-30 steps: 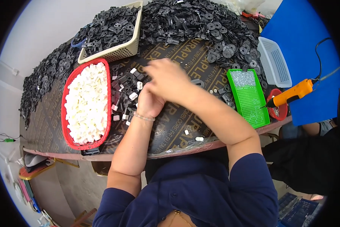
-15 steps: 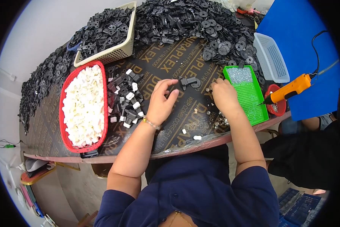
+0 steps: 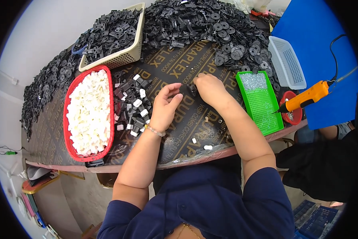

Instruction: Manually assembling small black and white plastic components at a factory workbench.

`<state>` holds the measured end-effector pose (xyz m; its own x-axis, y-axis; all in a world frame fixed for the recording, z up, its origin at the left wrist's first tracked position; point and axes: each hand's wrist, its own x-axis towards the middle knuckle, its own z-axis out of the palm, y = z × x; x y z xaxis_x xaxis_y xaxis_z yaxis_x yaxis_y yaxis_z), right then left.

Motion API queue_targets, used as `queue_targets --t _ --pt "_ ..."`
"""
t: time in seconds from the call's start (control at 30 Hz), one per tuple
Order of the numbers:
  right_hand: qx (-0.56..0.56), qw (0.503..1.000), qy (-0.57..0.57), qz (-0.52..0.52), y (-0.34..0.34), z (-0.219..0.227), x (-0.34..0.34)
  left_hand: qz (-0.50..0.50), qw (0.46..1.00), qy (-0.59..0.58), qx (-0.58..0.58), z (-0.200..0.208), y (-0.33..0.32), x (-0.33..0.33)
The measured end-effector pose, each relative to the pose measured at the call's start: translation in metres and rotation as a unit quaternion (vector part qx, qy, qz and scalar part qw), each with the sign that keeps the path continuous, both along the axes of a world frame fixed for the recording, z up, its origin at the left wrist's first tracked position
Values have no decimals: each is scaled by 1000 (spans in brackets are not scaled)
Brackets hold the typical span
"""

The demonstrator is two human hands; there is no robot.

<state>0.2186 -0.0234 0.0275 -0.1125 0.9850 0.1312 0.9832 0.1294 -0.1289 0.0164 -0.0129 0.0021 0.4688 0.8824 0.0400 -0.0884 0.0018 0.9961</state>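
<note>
On the dark printed board, a black plastic part [image 3: 192, 90] lies between my two hands, partly covered by my right fingers. My right hand [image 3: 211, 89] is closed over the part's right side, its fingertips bent down and mostly hidden, so whatever they pinch does not show. Left of the part, my left hand [image 3: 165, 106] hovers with thumb and fingers apart, holding nothing. Beside it sits a heap of black pieces with white caps [image 3: 137, 102]. Small loose metal bits and two white caps [image 3: 208, 147] lie nearer the table's front edge.
A red basket [image 3: 111, 107] of white caps stands left. Behind it are a cream basket [image 3: 136, 42] and heaps of black parts [image 3: 179, 24]. At right are a green tray [image 3: 280, 115] of small metal pieces, a pale basket [image 3: 292, 67], a red bowl [image 3: 297, 113] and an orange electric screwdriver [image 3: 308, 95].
My right hand has moved left from the small metal bits beside the green tray to the black plastic part. My left hand has shifted slightly left, away from the part.
</note>
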Motion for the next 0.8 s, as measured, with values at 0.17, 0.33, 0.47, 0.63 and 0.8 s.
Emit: queue_targets --t 0.17,0.33,0.47,0.63,0.8 --pt "60 981 152 100 -14 37 -19 41 989 -140 -12 16 -7 8" --pt "-33 912 393 113 -23 61 -38 76 956 -279 -53 14 -3 -3" --pt "134 881 451 54 -29 29 -39 116 941 -295 -119 18 -1 -2" --pt "207 844 473 142 -39 40 -48 28 919 -286 -271 20 0 -14" --pt "244 886 341 201 -32 34 -40 -67 884 -349 -304 29 -1 -14"
